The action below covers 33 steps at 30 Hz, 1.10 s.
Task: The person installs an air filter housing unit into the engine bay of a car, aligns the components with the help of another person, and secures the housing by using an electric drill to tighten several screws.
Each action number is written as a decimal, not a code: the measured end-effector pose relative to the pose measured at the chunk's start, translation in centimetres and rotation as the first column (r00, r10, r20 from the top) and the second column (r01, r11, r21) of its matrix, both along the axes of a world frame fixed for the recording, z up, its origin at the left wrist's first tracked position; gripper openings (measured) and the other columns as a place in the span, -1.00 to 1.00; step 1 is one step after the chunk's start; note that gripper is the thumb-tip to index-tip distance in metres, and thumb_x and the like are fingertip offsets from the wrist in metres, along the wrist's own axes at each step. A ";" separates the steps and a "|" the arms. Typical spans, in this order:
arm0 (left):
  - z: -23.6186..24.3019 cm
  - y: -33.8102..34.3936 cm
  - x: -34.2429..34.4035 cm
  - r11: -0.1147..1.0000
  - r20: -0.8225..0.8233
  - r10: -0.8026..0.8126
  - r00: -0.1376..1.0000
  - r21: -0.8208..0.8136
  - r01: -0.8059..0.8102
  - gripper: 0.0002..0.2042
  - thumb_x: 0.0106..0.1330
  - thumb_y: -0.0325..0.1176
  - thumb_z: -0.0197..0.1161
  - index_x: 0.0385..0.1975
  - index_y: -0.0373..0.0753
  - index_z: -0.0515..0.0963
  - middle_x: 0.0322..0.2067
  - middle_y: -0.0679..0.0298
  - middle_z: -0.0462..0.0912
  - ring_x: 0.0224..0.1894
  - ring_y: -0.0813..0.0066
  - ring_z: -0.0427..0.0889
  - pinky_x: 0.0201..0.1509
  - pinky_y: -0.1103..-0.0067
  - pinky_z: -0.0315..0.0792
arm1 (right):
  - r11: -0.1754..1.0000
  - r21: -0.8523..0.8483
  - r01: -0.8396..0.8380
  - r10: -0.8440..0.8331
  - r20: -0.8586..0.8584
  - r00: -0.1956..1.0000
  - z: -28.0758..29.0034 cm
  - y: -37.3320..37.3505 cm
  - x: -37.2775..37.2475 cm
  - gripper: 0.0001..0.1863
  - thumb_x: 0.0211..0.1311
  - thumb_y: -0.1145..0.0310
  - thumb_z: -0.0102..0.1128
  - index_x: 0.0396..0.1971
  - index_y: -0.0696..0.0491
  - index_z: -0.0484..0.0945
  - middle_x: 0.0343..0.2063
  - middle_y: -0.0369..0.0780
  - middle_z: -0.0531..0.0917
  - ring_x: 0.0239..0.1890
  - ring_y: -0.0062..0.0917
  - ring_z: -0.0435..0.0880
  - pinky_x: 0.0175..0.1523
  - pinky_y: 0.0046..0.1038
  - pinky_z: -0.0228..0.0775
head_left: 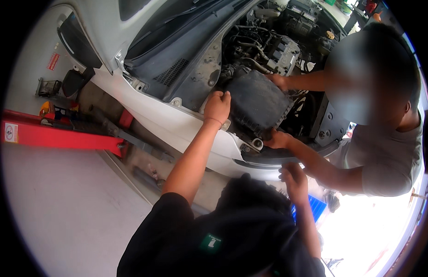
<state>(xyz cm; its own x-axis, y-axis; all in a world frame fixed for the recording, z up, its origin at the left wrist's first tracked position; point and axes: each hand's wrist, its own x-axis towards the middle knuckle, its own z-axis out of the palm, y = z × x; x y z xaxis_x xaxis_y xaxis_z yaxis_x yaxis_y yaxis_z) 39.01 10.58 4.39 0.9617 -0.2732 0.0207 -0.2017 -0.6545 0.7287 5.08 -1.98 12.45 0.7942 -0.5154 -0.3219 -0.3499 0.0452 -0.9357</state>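
Black shirt [241, 235] nearest, my left fingers [217, 95] curled at a black cover [258, 99], right fingers [287, 170] half-bent, either grip unclear to me

The air box [259, 98] lies before the engine [283, 56].

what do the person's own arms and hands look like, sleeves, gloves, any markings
The left hand and right hand are both ungloved. A thin band circles the left wrist. The left sleeve is short, plain and black, part of a black shirt with a small green patch. The right sleeve's edge is hard to make out.
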 end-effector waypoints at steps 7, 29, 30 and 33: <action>0.8 -0.3 -0.1 0.992 -0.089 -0.098 0.991 0.073 0.104 -0.43 0.40 0.06 0.08 0.15 -0.35 0.48 0.14 -0.16 0.52 0.20 -0.09 0.49 0.27 0.28 0.38 | 0.999 -0.045 -0.024 0.021 -0.064 0.998 -0.6 0.2 0.8 -0.76 0.39 0.36 0.19 -0.09 0.21 0.54 -0.30 -0.19 0.66 -0.25 -0.60 0.63 -0.10 -0.52 0.48; -1.4 0.0 1.2 0.958 -0.142 -0.221 0.965 0.156 0.242 -0.38 0.37 0.11 0.16 0.16 -0.37 0.48 0.09 -0.13 0.58 0.16 -0.03 0.55 0.23 0.33 0.40 | 0.990 -0.030 -0.135 0.130 -0.143 0.981 -3.2 -1.0 -0.3 -0.72 0.35 0.26 0.17 -0.09 0.13 0.54 -0.17 -0.07 0.70 -0.07 -0.22 0.68 0.08 -0.33 0.48; -1.1 -0.1 1.1 0.956 -0.151 -0.216 0.965 0.170 0.241 -0.37 0.37 0.11 0.17 0.16 -0.38 0.48 0.09 -0.13 0.58 0.16 -0.03 0.55 0.22 0.33 0.41 | 0.990 -0.013 -0.143 0.139 -0.145 0.980 -3.4 -1.1 -0.4 -0.72 0.35 0.26 0.17 -0.09 0.13 0.54 -0.17 -0.07 0.70 -0.07 -0.22 0.68 0.08 -0.32 0.48; -0.5 -0.7 0.6 0.940 -0.202 -0.205 0.958 0.233 0.250 -0.34 0.35 0.12 0.18 0.18 -0.40 0.46 0.07 -0.14 0.59 0.14 -0.02 0.57 0.21 0.34 0.42 | 0.984 -0.033 -0.178 0.171 -0.149 0.974 -4.2 -1.8 -1.0 -0.69 0.36 0.23 0.16 -0.06 0.13 0.53 -0.15 -0.06 0.70 -0.04 -0.21 0.68 0.09 -0.31 0.48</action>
<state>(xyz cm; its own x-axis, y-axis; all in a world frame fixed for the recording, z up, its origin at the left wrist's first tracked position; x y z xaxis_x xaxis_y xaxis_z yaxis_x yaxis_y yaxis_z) 39.60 9.90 3.92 0.8558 -0.4592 -0.2380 -0.2530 -0.7730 0.5818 4.05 -3.81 8.25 0.8197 -0.3899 -0.4196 -0.4808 -0.0701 -0.8740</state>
